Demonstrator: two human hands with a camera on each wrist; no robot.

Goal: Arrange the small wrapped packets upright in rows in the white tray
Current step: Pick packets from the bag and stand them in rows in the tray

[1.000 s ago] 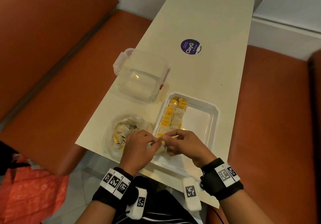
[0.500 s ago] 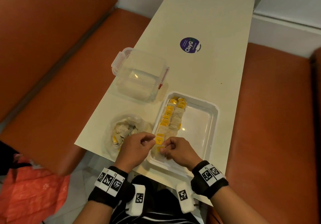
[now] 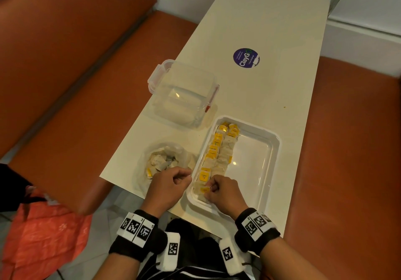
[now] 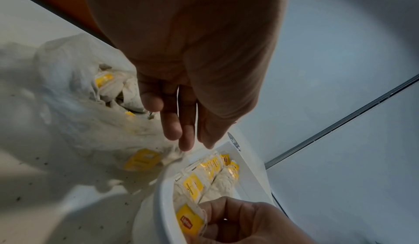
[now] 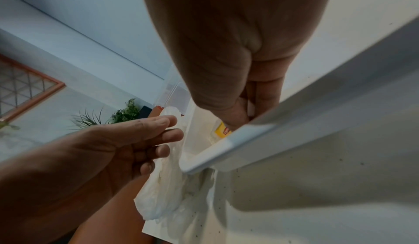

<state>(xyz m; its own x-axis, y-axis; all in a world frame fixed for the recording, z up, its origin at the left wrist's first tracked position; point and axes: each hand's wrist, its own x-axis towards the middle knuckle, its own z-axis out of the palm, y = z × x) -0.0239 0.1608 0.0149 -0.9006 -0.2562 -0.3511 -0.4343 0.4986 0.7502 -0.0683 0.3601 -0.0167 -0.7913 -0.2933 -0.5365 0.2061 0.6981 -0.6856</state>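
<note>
The white tray [image 3: 276, 149] lies on the table's near right, with two rows of packets [image 3: 219, 149] standing along its left side. At the tray's near left corner my right hand [image 3: 209, 189] pinches a yellow-tagged packet [image 4: 189, 219] low inside the rim [image 5: 249, 140]; the tag [image 5: 223, 131] shows under my fingers. My left hand [image 3: 186, 175] hovers just left of the tray with relaxed fingers [image 4: 181, 131], holding nothing. Under it a thin plastic bag [image 3: 165, 162] holds several loose packets [image 4: 103, 78].
A clear lidded container [image 3: 184, 92] stands behind the bag, and a round purple sticker [image 3: 246, 58] is farther up the table. Orange bench seats [image 3: 65, 84] flank the narrow table. An orange bag [image 3: 43, 236] lies on the floor at left.
Both hands held the packet together over the tray's near end. The right hand has lowered it into the near left corner; the left hand has let go and drawn left over the bag.
</note>
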